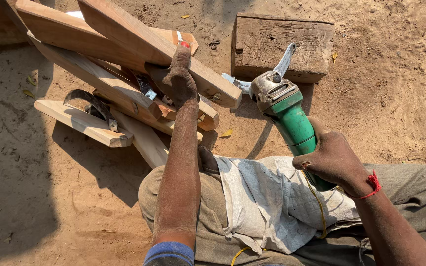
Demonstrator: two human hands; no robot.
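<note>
My left hand [177,76] reaches forward and grips the near edge of a long wooden plank [139,42] that lies tilted on a pile of cut wooden pieces [82,120]. My right hand [332,161] is closed around the green body of an angle grinder [284,108]. The grinder's metal head and guard point toward the end of the plank, close to it but apart. A pale cloth [267,197] lies across my lap between the two arms.
A thick weathered wooden block [282,44] sits on the sandy ground beyond the grinder. A curved dark metal strip [92,103] rests on a lower board at the left. Loose sand [45,197] surrounds everything, with shadow on the left.
</note>
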